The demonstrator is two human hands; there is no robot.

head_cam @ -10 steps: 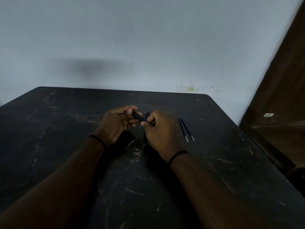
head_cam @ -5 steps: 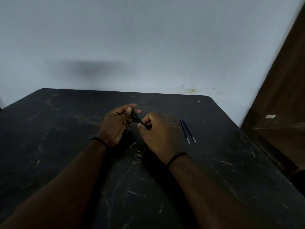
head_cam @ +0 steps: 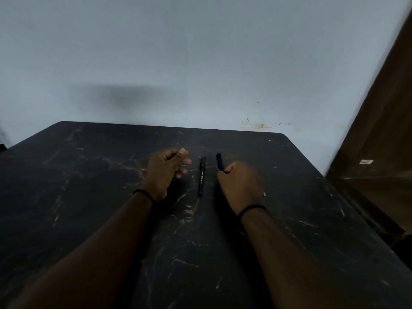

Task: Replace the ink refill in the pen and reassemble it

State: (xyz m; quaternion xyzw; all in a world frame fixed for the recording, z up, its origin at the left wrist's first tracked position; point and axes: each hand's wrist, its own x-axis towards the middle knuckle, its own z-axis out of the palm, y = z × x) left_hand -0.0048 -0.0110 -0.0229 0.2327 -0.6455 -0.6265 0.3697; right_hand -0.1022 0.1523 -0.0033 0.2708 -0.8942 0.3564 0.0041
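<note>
A black pen [head_cam: 201,176] with white lettering lies on the dark marble table [head_cam: 89,197] between my hands, pointing away from me. My left hand [head_cam: 166,172] hovers just left of it with its fingers loosely curled and apart, holding nothing. To the right of that pen, my right hand [head_cam: 239,186] is closed around a second black pen part [head_cam: 219,161], whose far end sticks out above my knuckles. My right hand hides most of the blue refills; only a small silver tip [head_cam: 264,194] shows at its right edge.
The table ends at a pale wall [head_cam: 200,63] behind and at a rounded corner at the far right. A brown wooden door or cabinet [head_cam: 383,141] stands to the right. Each wrist wears a black band.
My hands have separated. The left hand let go of the black pen part; the right hand kept it and moved right, over the refills. The pen lying on the table is now uncovered.
</note>
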